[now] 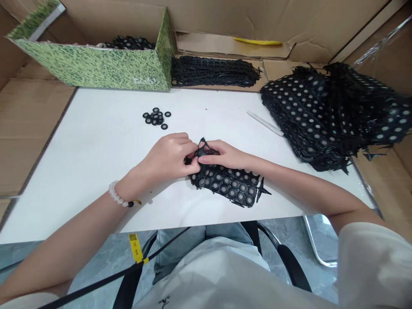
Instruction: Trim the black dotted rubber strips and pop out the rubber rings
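A black moulded rubber sheet (231, 185) with rows of round rings lies on the white table in front of me. My left hand (174, 155) is closed, its thumb and fingers pinching the sheet's upper left edge. On the same edge my right hand (225, 154) is closed too, with its thumb against a torn, raised strip. The fingertips of both hands almost meet there, and whatever lies between them is partly hidden. Beyond my left hand is a small pile of loose black rubber rings (156, 117).
A green patterned box (106, 64) holding black pieces stands at the back left. Stacked black strips (215, 71) lie beside it. A large heap of ring sheets (322, 116) fills the right side, near a white stick (265, 123). Cardboard walls (219, 17) surround the white table (96, 141).
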A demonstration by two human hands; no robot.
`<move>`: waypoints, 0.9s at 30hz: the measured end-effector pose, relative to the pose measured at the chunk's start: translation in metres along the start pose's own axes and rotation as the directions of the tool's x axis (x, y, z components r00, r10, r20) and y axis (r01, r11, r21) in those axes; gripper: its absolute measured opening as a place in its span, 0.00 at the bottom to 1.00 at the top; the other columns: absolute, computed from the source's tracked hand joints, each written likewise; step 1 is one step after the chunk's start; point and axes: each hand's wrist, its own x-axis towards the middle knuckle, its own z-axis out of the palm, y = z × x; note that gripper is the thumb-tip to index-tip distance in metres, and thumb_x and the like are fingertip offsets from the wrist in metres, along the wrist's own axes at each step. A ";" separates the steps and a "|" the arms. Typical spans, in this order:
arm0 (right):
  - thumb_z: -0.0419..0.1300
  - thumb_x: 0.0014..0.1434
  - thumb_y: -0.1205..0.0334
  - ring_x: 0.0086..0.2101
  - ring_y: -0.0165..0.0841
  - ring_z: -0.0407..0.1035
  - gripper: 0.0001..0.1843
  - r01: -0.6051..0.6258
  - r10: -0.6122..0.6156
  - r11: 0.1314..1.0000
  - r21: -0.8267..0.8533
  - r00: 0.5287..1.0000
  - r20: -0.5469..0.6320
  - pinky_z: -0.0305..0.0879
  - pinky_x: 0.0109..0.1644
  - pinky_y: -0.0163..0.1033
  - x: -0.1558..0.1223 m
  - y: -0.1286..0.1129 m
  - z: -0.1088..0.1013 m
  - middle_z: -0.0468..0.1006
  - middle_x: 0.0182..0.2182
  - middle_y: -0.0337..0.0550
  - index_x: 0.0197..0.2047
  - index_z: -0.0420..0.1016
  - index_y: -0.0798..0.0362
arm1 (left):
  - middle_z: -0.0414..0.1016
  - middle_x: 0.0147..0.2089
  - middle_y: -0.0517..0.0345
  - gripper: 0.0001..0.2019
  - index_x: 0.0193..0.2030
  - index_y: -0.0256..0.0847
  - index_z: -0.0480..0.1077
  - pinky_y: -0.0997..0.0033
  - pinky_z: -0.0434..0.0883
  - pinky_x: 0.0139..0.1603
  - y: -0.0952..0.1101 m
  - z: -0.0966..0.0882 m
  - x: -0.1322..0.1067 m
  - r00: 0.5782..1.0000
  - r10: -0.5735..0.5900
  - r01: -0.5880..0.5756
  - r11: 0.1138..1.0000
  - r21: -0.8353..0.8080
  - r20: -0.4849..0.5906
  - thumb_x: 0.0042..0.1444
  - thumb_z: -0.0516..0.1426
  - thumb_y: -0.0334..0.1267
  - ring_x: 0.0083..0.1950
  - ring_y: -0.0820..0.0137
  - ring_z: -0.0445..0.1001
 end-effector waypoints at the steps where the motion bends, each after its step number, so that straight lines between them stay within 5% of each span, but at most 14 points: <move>1: 0.64 0.61 0.50 0.41 0.36 0.72 0.14 0.001 -0.001 1.000 -0.004 1.000 0.007 0.67 0.52 0.43 0.000 0.000 0.000 0.79 0.38 0.41 0.41 0.74 0.53 | 0.64 0.20 0.58 0.11 0.21 0.43 0.59 0.66 0.59 0.26 0.001 0.000 0.000 1.000 -0.004 0.004 1.000 0.009 -0.001 0.53 0.52 0.34 0.25 0.68 0.62; 8: 0.63 0.62 0.50 0.38 0.34 0.68 0.14 -0.005 0.005 1.000 0.007 1.000 0.025 0.65 0.48 0.40 0.000 0.003 -0.002 0.75 0.34 0.38 0.40 0.72 0.53 | 0.66 0.20 0.56 0.10 0.21 0.42 0.62 0.65 0.60 0.28 0.004 0.003 -0.001 1.000 -0.006 0.005 0.999 0.033 0.013 0.53 0.51 0.32 0.26 0.66 0.64; 13: 0.63 0.62 0.51 0.35 0.31 0.60 0.14 0.054 -0.051 0.996 -0.065 0.998 0.048 0.60 0.46 0.38 -0.001 0.001 -0.001 0.65 0.31 0.35 0.36 0.66 0.51 | 0.67 0.22 0.55 0.09 0.21 0.41 0.63 0.67 0.60 0.27 -0.001 0.001 -0.001 0.996 -0.091 0.091 0.989 -0.119 0.004 0.51 0.49 0.30 0.25 0.69 0.64; 22: 0.63 0.61 0.46 0.35 0.32 0.60 0.17 0.027 -0.027 1.000 -0.004 1.000 0.008 0.60 0.44 0.38 0.001 0.004 -0.001 0.64 0.30 0.35 0.37 0.68 0.51 | 0.71 0.26 0.55 0.13 0.27 0.40 0.69 0.67 0.63 0.32 -0.001 -0.007 0.000 0.982 -0.185 0.186 0.967 -0.173 0.026 0.60 0.52 0.41 0.29 0.67 0.68; 25: 0.64 0.59 0.42 0.32 0.32 0.58 0.21 -0.012 0.013 1.000 0.013 0.996 -0.093 0.60 0.42 0.39 0.002 0.004 -0.001 0.63 0.28 0.35 0.33 0.65 0.50 | 0.72 0.27 0.57 0.14 0.27 0.41 0.69 0.66 0.65 0.35 -0.007 -0.006 0.001 0.930 -0.361 0.320 0.885 -0.340 -0.065 0.61 0.52 0.42 0.31 0.68 0.70; 27: 0.65 0.58 0.41 0.30 0.31 0.56 0.23 -0.054 0.058 0.998 0.029 0.987 -0.150 0.59 0.40 0.39 0.001 0.003 -0.001 0.60 0.26 0.34 0.31 0.62 0.50 | 0.69 0.26 0.60 0.12 0.28 0.41 0.67 0.66 0.66 0.35 -0.021 -0.005 0.002 0.807 -0.567 0.407 0.738 -0.538 -0.168 0.60 0.53 0.43 0.30 0.70 0.68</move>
